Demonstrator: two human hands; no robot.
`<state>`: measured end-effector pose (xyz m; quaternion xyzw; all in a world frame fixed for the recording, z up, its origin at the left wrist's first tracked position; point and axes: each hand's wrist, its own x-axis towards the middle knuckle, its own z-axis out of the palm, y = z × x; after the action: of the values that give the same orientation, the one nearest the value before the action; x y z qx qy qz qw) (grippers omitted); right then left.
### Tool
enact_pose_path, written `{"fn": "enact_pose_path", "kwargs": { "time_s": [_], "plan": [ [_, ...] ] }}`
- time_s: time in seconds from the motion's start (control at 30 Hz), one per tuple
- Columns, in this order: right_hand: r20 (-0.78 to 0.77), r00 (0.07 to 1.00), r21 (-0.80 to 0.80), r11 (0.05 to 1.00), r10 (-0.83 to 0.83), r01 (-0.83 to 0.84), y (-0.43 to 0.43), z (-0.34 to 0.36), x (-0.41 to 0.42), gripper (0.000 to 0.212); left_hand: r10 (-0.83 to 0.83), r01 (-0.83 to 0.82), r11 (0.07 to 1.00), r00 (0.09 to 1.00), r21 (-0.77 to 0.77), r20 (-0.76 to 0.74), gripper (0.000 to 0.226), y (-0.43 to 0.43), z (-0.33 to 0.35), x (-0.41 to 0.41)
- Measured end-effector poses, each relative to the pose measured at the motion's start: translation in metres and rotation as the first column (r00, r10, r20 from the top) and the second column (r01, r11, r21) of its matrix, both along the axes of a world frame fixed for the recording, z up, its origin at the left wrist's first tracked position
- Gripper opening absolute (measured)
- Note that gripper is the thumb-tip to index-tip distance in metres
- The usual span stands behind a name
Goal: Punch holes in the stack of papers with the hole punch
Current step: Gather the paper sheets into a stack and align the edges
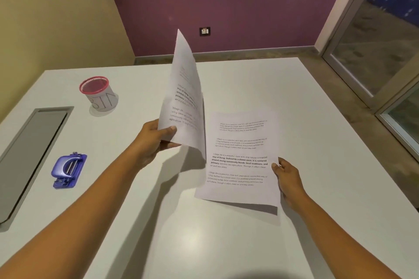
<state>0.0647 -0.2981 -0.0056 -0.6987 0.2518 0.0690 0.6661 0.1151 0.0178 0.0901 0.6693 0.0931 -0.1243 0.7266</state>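
Papers: mid-frame, split; left grip (154, 140) clamped on raised sheet (183, 97), right grip (289, 179) pinching flat stack (240, 158) by its right edge over tabletop (226, 244).
Punch: hole punch (69, 171) sits lower left, untouched.
Tip: I'd lay both halves together and tap edges flush before feeding it.

Smooth white counter (181, 233) is throwing a soft sheen at 6 o'clock. The papers (240, 161) are looking thin, matt, printed. At 9 o'clock the hole punch (69, 170) is showing glossy blue plastic with bright metal parts. At 10 o'clock the mesh pot (97, 93) is wearing a matt paper wrap.
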Motion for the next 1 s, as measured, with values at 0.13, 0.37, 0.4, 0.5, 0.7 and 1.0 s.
{"fn": "enact_pose_path", "kwargs": {
  "time_s": [0.13,0.37,0.4,0.5,0.7,1.0],
  "plan": [
    [-0.017,0.999,0.069,0.997,0.028,-0.027,0.008,0.007,-0.003,0.028,0.062,-0.066,0.962,0.998,-0.264,-0.023,0.019,0.002,0.006,-0.019],
    [-0.070,0.994,0.244,0.968,0.080,-0.061,0.017,0.016,-0.012,0.029,0.044,-0.114,0.949,0.971,-0.295,-0.234,0.020,0.008,-0.027,-0.062],
    [-0.074,0.994,0.267,0.962,0.084,-0.061,0.017,0.018,-0.013,0.027,0.023,-0.097,0.961,0.962,-0.261,-0.272,0.020,0.010,-0.032,-0.067],
    [-0.079,0.991,0.318,0.945,0.105,-0.075,0.018,0.022,-0.016,0.024,-0.036,-0.004,0.993,0.938,-0.114,-0.345,0.025,0.016,-0.045,-0.080],
    [-0.102,0.982,0.395,0.912,0.162,-0.109,0.022,0.022,-0.018,0.027,-0.046,0.125,0.974,0.924,0.187,-0.380,0.029,0.023,-0.050,-0.088],
    [-0.111,0.971,0.415,0.898,0.210,-0.147,0.030,0.021,-0.014,0.024,0.030,-0.077,0.994,0.870,-0.076,-0.493,0.025,0.020,-0.058,-0.079]
  ]
}}
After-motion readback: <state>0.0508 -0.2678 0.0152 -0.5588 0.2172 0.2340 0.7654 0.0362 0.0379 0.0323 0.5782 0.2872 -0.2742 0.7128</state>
